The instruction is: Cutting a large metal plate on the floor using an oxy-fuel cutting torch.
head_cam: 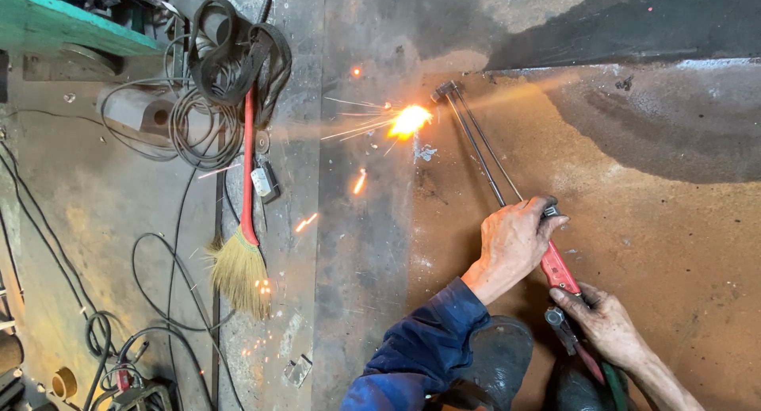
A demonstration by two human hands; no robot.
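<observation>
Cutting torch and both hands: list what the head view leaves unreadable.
- Cutting torch: its nozzle tip and the cut itself are washed out by the glare of the flame.
- Torch handle: mostly covered by the left hand; the valve end is hidden under the right hand.
- Hoses: cut off by the bottom edge.
- Right forearm: runs out of frame at the bottom edge.

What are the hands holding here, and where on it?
Both hold one cutting torch. The left hand grips the front of its red handle, where the tubes begin; the right hand grips the rear end by the valves and hoses.
</observation>
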